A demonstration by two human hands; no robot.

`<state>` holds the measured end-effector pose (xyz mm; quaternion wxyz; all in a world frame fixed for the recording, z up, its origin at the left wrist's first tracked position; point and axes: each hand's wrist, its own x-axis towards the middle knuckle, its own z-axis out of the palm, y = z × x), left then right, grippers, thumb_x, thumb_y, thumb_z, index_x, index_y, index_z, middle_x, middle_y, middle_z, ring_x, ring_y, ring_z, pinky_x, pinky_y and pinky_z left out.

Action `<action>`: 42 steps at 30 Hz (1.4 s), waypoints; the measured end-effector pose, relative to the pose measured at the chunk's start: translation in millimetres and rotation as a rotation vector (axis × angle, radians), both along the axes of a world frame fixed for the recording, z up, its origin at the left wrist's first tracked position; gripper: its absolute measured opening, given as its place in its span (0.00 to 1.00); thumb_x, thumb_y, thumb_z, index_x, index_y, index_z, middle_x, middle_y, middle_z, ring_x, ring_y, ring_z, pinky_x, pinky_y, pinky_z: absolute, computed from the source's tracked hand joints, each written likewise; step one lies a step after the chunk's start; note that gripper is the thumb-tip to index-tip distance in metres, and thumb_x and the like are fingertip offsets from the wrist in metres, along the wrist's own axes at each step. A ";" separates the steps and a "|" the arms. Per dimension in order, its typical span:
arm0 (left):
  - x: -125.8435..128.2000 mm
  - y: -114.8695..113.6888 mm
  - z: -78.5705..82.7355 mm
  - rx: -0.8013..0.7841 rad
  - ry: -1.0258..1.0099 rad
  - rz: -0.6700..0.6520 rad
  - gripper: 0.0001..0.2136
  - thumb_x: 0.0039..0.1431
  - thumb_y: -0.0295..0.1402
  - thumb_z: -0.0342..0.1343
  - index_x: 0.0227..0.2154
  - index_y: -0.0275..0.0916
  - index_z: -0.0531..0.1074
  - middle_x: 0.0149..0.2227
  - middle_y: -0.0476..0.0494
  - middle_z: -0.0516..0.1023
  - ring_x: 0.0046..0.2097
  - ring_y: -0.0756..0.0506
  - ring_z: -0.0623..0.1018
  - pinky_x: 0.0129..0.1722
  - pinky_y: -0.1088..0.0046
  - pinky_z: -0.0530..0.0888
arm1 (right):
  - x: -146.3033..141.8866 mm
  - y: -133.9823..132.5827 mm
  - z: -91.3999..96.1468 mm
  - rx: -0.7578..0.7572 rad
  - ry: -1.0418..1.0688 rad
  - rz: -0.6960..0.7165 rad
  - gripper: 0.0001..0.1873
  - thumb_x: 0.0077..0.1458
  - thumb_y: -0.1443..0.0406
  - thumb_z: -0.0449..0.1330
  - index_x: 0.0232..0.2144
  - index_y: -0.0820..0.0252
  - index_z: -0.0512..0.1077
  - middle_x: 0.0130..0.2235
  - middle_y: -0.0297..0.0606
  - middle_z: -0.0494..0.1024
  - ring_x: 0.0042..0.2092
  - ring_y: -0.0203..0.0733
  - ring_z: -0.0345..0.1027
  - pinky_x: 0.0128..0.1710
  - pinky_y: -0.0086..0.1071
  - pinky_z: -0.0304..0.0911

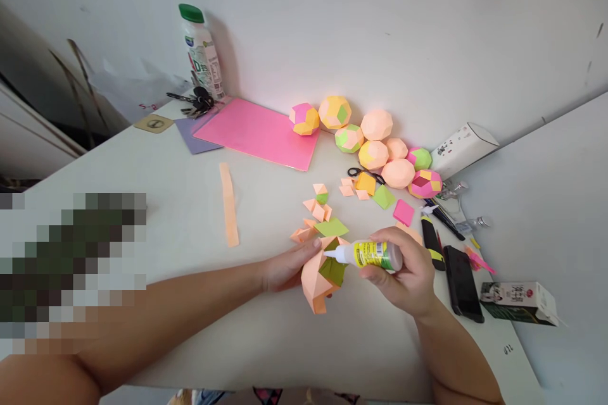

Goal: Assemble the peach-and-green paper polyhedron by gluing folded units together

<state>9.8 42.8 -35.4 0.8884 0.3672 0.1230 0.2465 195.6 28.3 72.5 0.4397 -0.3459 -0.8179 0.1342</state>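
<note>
White table point(190, 158), faceted paper shell point(314, 288) (half-built), glue btl point(368, 254)

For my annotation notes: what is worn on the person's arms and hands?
The left forearm and right forearm are bare; no sleeve shows. The left hand and right hand wear no gloves, and no ring, watch or bracelet is visible.

Left forearm point(190, 310): bare, lying low, reaching in from the left toward the other hand.
Left hand point(285, 269): palm down, thumb stretched forward, fingertips hidden.
Right forearm point(456, 354): bare, angled up from the lower right.
Right hand point(403, 275): just right of the left one, fingers curled tight in a grip, wrist bent inward.
</note>
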 end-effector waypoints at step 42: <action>-0.5 0.0 -1.0 -0.010 -0.008 -0.026 0.27 0.58 0.57 0.45 0.47 0.38 0.68 0.36 0.41 0.74 0.36 0.44 0.75 0.39 0.63 0.74 | -2.1 -3.1 -0.5 0.023 -0.010 -0.041 0.19 0.54 0.50 0.61 0.37 0.58 0.69 0.25 0.35 0.73 0.22 0.36 0.64 0.19 0.29 0.60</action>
